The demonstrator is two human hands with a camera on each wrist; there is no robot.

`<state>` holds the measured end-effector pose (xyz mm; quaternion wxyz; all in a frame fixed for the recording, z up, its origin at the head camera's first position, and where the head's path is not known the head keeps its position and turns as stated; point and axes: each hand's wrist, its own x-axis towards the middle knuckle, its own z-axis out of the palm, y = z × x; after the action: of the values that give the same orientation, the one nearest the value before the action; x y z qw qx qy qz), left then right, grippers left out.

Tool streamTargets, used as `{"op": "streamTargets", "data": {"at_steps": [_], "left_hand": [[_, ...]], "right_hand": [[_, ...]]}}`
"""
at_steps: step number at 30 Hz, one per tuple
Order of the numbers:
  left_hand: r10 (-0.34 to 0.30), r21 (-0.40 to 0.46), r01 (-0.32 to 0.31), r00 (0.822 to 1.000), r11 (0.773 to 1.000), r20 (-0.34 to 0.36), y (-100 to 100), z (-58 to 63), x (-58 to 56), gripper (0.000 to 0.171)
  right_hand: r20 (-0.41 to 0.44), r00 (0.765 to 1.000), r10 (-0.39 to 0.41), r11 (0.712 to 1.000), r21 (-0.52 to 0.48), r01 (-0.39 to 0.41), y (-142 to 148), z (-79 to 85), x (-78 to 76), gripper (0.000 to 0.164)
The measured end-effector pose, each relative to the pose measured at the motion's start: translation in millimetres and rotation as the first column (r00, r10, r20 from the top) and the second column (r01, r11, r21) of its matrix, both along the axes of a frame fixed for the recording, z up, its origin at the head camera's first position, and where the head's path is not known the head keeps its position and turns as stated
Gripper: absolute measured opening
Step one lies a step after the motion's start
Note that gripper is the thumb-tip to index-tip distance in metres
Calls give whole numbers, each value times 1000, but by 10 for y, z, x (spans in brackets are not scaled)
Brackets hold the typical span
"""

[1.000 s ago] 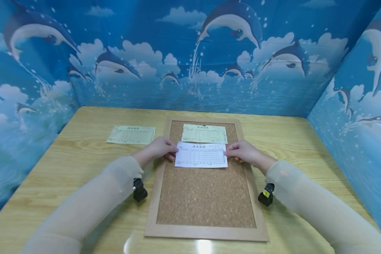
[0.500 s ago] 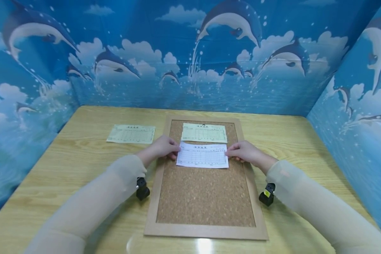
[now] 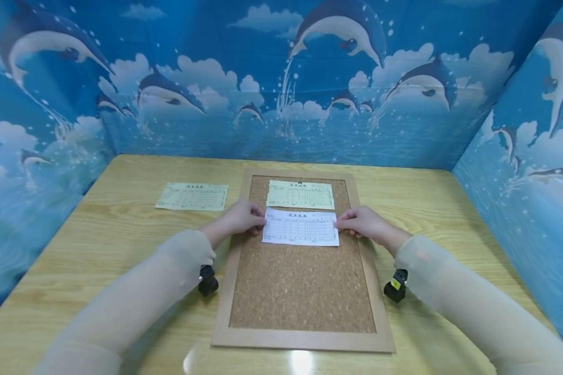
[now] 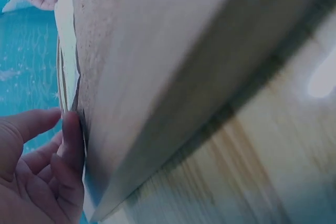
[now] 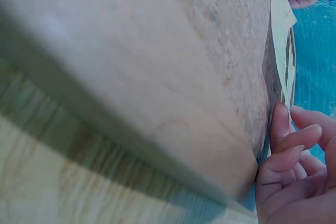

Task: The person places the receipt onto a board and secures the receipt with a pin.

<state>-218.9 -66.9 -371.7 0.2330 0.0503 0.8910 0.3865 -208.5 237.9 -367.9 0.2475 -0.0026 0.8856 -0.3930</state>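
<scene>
A white printed form slip (image 3: 301, 227) lies across the upper part of the framed cork board (image 3: 302, 291), just below a pale green form slip (image 3: 300, 198). My left hand (image 3: 241, 217) pinches the white slip's left edge between thumb and fingers. At the opposite edge, my right hand (image 3: 364, 224) pinches the slip in the same way. Seen from the right wrist, the slip (image 5: 282, 30) stands a little off the cork near the fingers. A small dark pin (image 3: 300, 183) shows at the top middle of the green slip.
A second pale green slip (image 3: 192, 197) lies on the wooden table (image 3: 136, 229), left of the board. The board's raised wooden frame (image 3: 305, 340) runs around the cork. Blue dolphin-print curtains (image 3: 272, 130) close off the back and the sides.
The white slip has shifted slightly right, with both hands still pinching its edges. Its top edge, bowed half a second ago, looks straighter now. The green slips stay in place.
</scene>
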Motion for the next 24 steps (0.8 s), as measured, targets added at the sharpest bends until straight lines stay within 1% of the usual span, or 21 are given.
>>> {"op": "streamTargets", "data": {"at_steps": [2, 4, 6, 7, 8, 9, 11, 12, 13, 14, 15, 16, 17, 18, 19, 20, 21, 22, 24], "left_hand": [[-25, -38, 23, 999, 999, -38, -4, 17, 28, 16], [-53, -100, 44, 995, 994, -88, -4, 39, 59, 17], [-98, -177, 70, 983, 982, -155, -7, 59, 89, 21], [-128, -222, 84, 973, 972, -193, -8, 66, 104, 24], [-167, -270, 101, 958, 958, -232, -10, 72, 120, 28], [-214, -318, 121, 937, 940, -275, -14, 75, 138, 31], [-323, -402, 173, 881, 899, -345, -25, 73, 176, 40], [-383, -440, 203, 845, 875, -373, -30, 66, 196, 44], [-446, -479, 232, 800, 847, -401, -38, 58, 217, 47], [-504, -513, 259, 753, 818, -424, -49, 50, 238, 51], [-554, -545, 280, 707, 790, -439, -59, 40, 259, 54], [-595, -568, 300, 665, 767, -452, -69, 29, 276, 58], [-630, -587, 317, 626, 745, -461, -79, 18, 293, 60], [-656, -602, 332, 597, 726, -462, -88, 8, 307, 63], [-674, -614, 341, 577, 711, -460, -95, 0, 319, 65], [-685, -619, 352, 570, 702, -453, -100, -5, 330, 67], [-693, -622, 361, 569, 695, -443, -102, -9, 337, 68], [-695, -621, 369, 573, 692, -433, -102, -13, 342, 70], [-695, -624, 378, 597, 684, -401, -95, -14, 346, 71]], "right_hand": [[-12, 1000, 1, 1000, 8, -1, 9, 2, 1, 29], [-30, 1000, -2, 1000, 21, 3, 15, 5, 5, 30], [-53, 999, -1, 999, 35, 3, 21, 9, 13, 30], [-70, 998, 6, 999, 47, -3, 24, 9, 19, 30], [-91, 996, 17, 998, 60, -12, 21, 11, 27, 29], [-116, 993, 36, 997, 77, -27, 16, 16, 40, 29], [-179, 980, 83, 991, 118, -63, -1, 25, 72, 27], [-218, 968, 121, 985, 150, -89, -12, 29, 91, 27], [-262, 951, 166, 975, 191, -117, -26, 35, 111, 27], [-303, 928, 217, 960, 238, -147, -43, 43, 134, 27], [-338, 902, 269, 942, 290, -172, -57, 48, 156, 29], [-370, 871, 322, 921, 338, -196, -72, 53, 178, 31], [-398, 837, 376, 896, 385, -220, -83, 57, 199, 33], [-415, 804, 426, 871, 429, -240, -93, 61, 220, 36], [-427, 772, 471, 846, 467, -259, -102, 66, 241, 39], [-435, 739, 515, 821, 497, -279, -107, 66, 260, 42], [-441, 709, 549, 802, 518, -299, -110, 64, 275, 45], [-448, 681, 579, 785, 531, -317, -114, 63, 290, 47], [-450, 641, 622, 758, 551, -349, -118, 51, 312, 51]]}}
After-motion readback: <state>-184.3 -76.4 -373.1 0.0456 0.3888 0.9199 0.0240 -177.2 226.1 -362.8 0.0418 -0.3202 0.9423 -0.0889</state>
